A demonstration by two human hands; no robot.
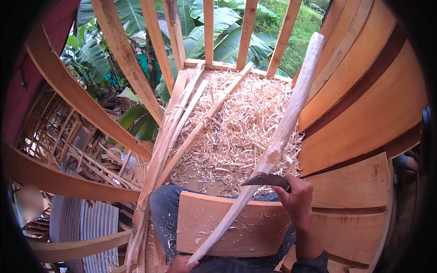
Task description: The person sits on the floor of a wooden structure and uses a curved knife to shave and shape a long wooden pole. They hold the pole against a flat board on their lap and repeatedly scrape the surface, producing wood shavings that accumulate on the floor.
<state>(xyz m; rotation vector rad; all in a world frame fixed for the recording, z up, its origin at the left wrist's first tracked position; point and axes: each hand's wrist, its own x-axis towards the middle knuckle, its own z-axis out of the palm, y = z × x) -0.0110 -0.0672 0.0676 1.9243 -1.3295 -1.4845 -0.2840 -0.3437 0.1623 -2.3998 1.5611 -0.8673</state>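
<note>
A long, pale, peeled wooden pole (291,116) slants across my lap, its far end raised toward the upper right. At the near end, low in the picture, my left hand (182,264) is closed round the pole; part of that hand is cut off by the lower edge. My right hand (298,193) grips a dark curved knife (264,180), whose blade lies across the pole just beyond my knees. Beneath the pole, a wooden board (236,223) rests over my thighs, sprinkled with a few shavings. The knife's handle is mostly hidden in my fist.
Wood shavings (246,113) cover the floor ahead. Several rough poles (175,113) lean along the left side. Upright slats (208,32) stand at the front, and wide planks (359,123) line the right. Beyond the left slats are corrugated sheets (98,227) and scrap timber.
</note>
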